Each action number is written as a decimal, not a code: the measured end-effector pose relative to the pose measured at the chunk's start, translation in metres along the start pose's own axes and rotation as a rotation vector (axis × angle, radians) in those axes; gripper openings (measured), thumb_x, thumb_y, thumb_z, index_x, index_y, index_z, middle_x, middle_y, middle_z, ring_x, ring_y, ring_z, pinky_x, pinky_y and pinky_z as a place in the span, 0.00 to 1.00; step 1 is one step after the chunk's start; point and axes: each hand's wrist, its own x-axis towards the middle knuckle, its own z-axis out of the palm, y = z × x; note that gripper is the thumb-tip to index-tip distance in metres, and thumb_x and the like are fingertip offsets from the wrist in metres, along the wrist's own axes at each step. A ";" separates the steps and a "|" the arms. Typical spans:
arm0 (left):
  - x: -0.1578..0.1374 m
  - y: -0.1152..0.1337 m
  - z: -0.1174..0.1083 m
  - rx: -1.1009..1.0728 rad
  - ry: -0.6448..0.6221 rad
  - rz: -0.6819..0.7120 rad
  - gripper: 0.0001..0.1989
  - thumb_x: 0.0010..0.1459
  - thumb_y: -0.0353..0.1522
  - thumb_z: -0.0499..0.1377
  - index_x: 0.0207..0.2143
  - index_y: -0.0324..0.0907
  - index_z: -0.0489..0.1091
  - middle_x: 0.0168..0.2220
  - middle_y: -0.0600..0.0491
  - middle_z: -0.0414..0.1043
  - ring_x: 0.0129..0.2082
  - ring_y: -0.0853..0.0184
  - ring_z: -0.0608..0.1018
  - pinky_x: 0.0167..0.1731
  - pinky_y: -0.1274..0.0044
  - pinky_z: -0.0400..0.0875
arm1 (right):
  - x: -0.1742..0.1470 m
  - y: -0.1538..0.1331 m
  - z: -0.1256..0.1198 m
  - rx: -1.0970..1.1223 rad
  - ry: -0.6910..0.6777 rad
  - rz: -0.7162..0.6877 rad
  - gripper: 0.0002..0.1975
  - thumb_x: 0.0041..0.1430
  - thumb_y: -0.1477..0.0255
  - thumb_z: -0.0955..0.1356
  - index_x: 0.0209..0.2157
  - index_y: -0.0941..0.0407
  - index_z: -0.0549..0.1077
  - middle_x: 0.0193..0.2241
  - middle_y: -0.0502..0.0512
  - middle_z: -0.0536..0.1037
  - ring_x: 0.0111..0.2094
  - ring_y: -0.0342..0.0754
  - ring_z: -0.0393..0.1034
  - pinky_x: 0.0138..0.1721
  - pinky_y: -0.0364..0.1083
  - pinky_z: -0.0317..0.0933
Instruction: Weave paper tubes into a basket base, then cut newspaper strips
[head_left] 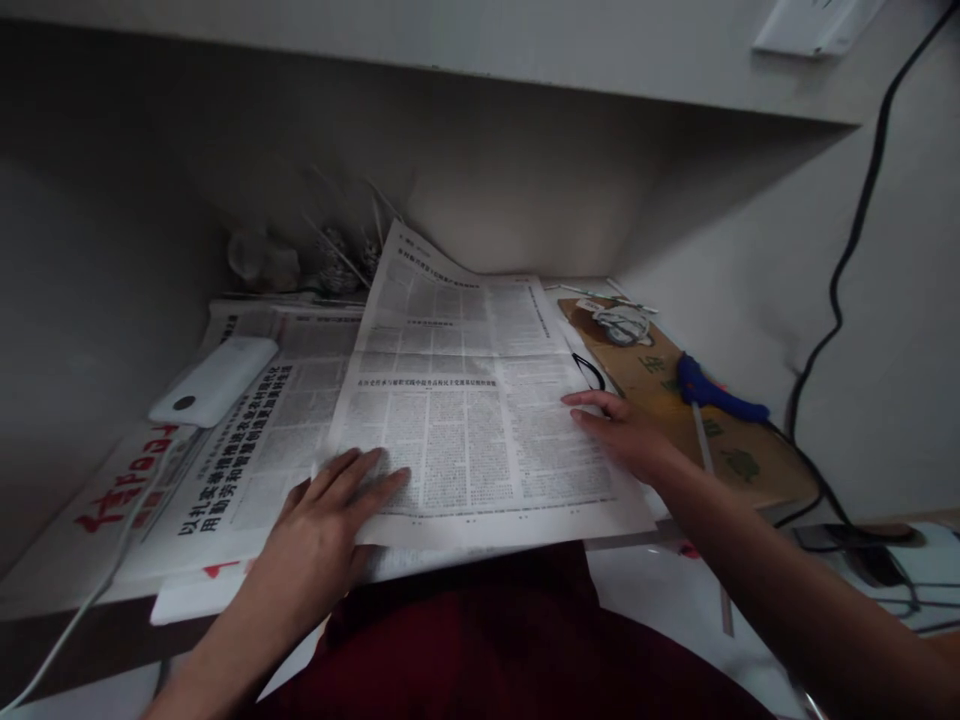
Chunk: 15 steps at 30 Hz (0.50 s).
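A newspaper sheet (457,440) with a crease across it lies in front of me, its far left corner lifted. My left hand (322,520) rests on the sheet's near left corner, fingers spread flat. At the right edge, my right hand (619,430) touches the paper with its fingers stretched out and apart. More newspaper (300,360), with large black headlines, lies beneath the sheet and to its left. A black loop (589,372) pokes out beside the right edge, near my right hand.
A white power bank (217,380) with a cable lies on the left newspaper. On the right, a blue glue gun (716,390) lies on cardboard (742,470), near a crumpled clear-wrapped bundle (622,323). A low overhang (450,50) spans the top; a black cable (836,290) hangs at right.
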 end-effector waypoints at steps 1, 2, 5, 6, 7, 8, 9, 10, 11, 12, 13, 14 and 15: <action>0.000 0.000 0.001 -0.003 0.005 0.001 0.39 0.45 0.19 0.54 0.60 0.51 0.67 0.63 0.46 0.64 0.62 0.45 0.66 0.48 0.53 0.72 | 0.000 -0.002 0.001 -0.018 -0.016 -0.012 0.12 0.59 0.65 0.67 0.43 0.50 0.78 0.45 0.54 0.80 0.46 0.54 0.74 0.47 0.55 0.67; 0.001 0.000 0.001 -0.006 0.008 -0.001 0.38 0.46 0.19 0.54 0.60 0.51 0.68 0.63 0.46 0.65 0.62 0.45 0.66 0.48 0.53 0.73 | 0.001 -0.004 0.001 -0.039 -0.029 -0.026 0.12 0.58 0.64 0.67 0.43 0.50 0.78 0.44 0.54 0.80 0.46 0.54 0.74 0.48 0.55 0.67; 0.000 0.003 0.001 -0.001 0.021 -0.018 0.38 0.47 0.19 0.54 0.60 0.52 0.68 0.63 0.46 0.65 0.62 0.45 0.66 0.49 0.51 0.71 | 0.005 -0.006 -0.002 -0.106 0.002 -0.039 0.14 0.58 0.64 0.67 0.45 0.50 0.78 0.43 0.55 0.80 0.44 0.55 0.75 0.45 0.54 0.69; 0.000 0.004 0.000 0.006 0.026 -0.022 0.37 0.47 0.19 0.54 0.60 0.52 0.67 0.63 0.46 0.65 0.62 0.45 0.66 0.50 0.49 0.69 | 0.006 -0.004 -0.005 -0.144 0.037 -0.040 0.15 0.59 0.64 0.67 0.46 0.51 0.77 0.42 0.57 0.80 0.42 0.55 0.75 0.44 0.55 0.69; -0.001 0.005 0.000 0.015 0.029 -0.024 0.37 0.48 0.19 0.54 0.60 0.52 0.67 0.63 0.46 0.65 0.62 0.45 0.66 0.53 0.46 0.66 | 0.007 -0.002 -0.008 -0.196 0.080 -0.060 0.16 0.59 0.64 0.67 0.47 0.51 0.76 0.42 0.58 0.79 0.41 0.56 0.75 0.44 0.56 0.69; -0.001 0.007 -0.002 0.024 0.030 -0.024 0.37 0.48 0.19 0.54 0.60 0.52 0.67 0.63 0.46 0.65 0.62 0.45 0.66 0.55 0.44 0.62 | 0.006 0.001 -0.010 -0.258 0.122 -0.109 0.17 0.59 0.65 0.67 0.49 0.51 0.76 0.42 0.59 0.79 0.41 0.57 0.75 0.45 0.58 0.69; -0.002 0.008 -0.003 0.034 0.028 -0.023 0.37 0.48 0.19 0.54 0.60 0.52 0.67 0.63 0.47 0.66 0.62 0.45 0.66 0.57 0.41 0.57 | 0.004 0.003 -0.012 -0.326 0.158 -0.185 0.17 0.59 0.65 0.67 0.50 0.52 0.75 0.44 0.61 0.78 0.43 0.58 0.75 0.47 0.60 0.68; -0.003 0.009 -0.004 0.043 0.021 -0.023 0.37 0.49 0.19 0.55 0.60 0.52 0.66 0.63 0.47 0.66 0.62 0.45 0.66 0.58 0.40 0.53 | 0.000 0.005 -0.013 -0.389 0.180 -0.283 0.18 0.59 0.66 0.67 0.51 0.52 0.74 0.47 0.62 0.77 0.47 0.60 0.73 0.51 0.61 0.65; -0.003 0.009 -0.005 0.052 0.017 -0.024 0.36 0.50 0.19 0.55 0.60 0.53 0.66 0.63 0.47 0.66 0.63 0.44 0.66 0.59 0.38 0.50 | -0.006 0.005 -0.013 -0.437 0.175 -0.388 0.17 0.60 0.66 0.67 0.51 0.51 0.74 0.49 0.62 0.76 0.50 0.61 0.71 0.54 0.62 0.63; -0.003 0.010 -0.006 0.057 0.014 -0.020 0.36 0.50 0.20 0.56 0.61 0.52 0.66 0.63 0.47 0.66 0.63 0.44 0.66 0.60 0.38 0.48 | -0.014 0.004 -0.011 -0.465 0.132 -0.482 0.16 0.61 0.66 0.67 0.50 0.51 0.74 0.50 0.61 0.76 0.52 0.61 0.70 0.55 0.62 0.62; -0.004 0.011 -0.007 0.057 0.011 -0.014 0.35 0.51 0.20 0.56 0.61 0.51 0.65 0.63 0.46 0.65 0.63 0.44 0.65 0.60 0.39 0.48 | -0.023 0.002 -0.008 -0.472 0.060 -0.558 0.15 0.62 0.66 0.67 0.49 0.52 0.74 0.49 0.61 0.76 0.53 0.60 0.70 0.55 0.61 0.62; -0.004 0.011 -0.008 0.051 0.010 -0.005 0.34 0.52 0.21 0.57 0.61 0.50 0.65 0.63 0.45 0.65 0.64 0.44 0.65 0.61 0.41 0.51 | -0.033 -0.002 -0.004 -0.471 -0.043 -0.627 0.14 0.62 0.65 0.67 0.49 0.52 0.75 0.47 0.59 0.78 0.51 0.58 0.70 0.55 0.60 0.63; -0.004 0.011 -0.009 0.038 0.010 0.006 0.34 0.52 0.21 0.57 0.62 0.48 0.64 0.64 0.44 0.64 0.64 0.44 0.64 0.61 0.43 0.55 | -0.044 -0.006 0.002 -0.470 -0.156 -0.684 0.15 0.62 0.64 0.68 0.49 0.52 0.74 0.47 0.58 0.78 0.51 0.57 0.70 0.54 0.58 0.63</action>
